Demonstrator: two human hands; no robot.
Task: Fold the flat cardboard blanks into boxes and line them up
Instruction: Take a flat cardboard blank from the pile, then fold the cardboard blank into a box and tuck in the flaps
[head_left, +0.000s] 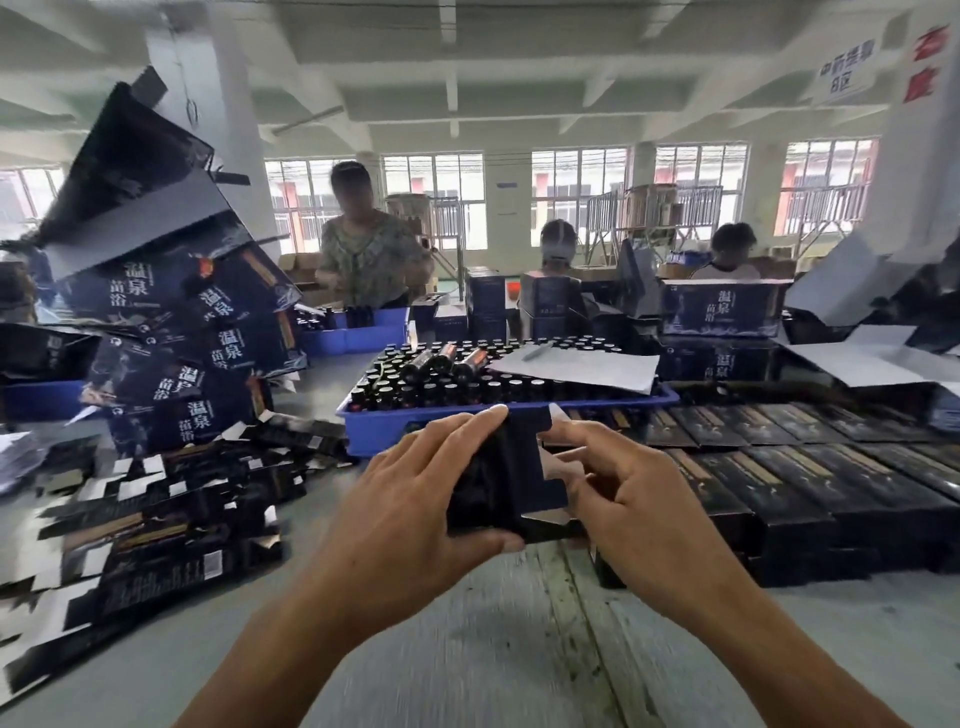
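Head view: left hand (415, 488) and right hand (623, 499) clamped on half-folded blank (498, 483), just before blue tray (363, 431); light, creasable card, best gripped at panel edges.

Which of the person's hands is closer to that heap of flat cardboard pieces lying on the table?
Left. The left hand grips the dark box on the side facing the heap of flat blanks. The right hand holds the box's far side, toward the rows of finished boxes.
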